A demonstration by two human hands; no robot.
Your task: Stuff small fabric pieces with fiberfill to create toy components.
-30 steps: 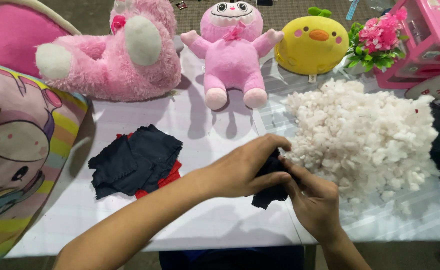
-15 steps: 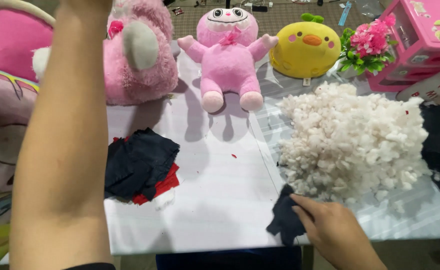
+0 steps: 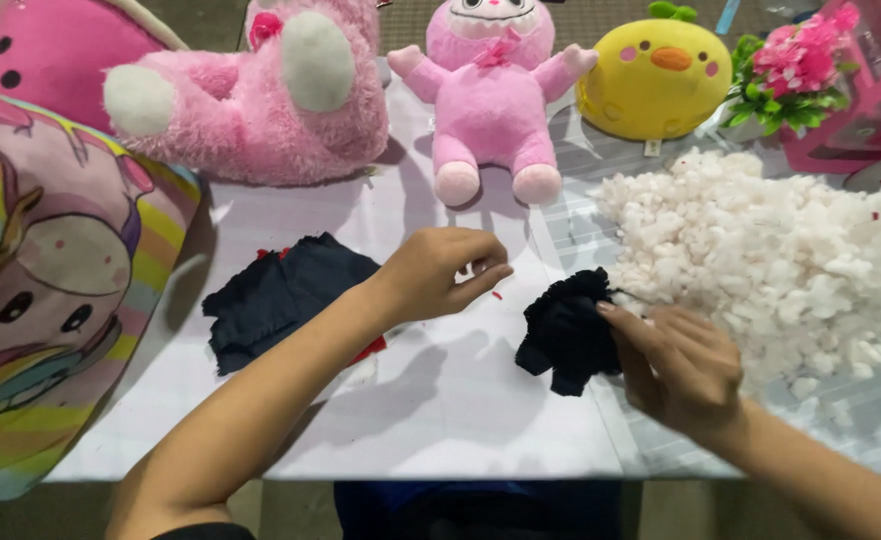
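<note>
I'd keep my right hand (image 3: 680, 365) clamped on the black fabric piece (image 3: 565, 330) beside the white stuffing (image 3: 760, 260), bringing my empty, loosely curled left hand (image 3: 445, 275) across slowly

Right hand (image 3: 682, 368) at lower right grips black cloth (image 3: 565, 330), fingers on its right edge, beside stuffing pile (image 3: 770, 255). Left hand (image 3: 445, 272) at centre hovers loosely curled, holding nothing, above white table (image 3: 460, 400). Dark cloth heap (image 3: 280, 295) centre left. 3 plush toys along top; rainbow cushion (image 3: 50, 300) far left.
</note>
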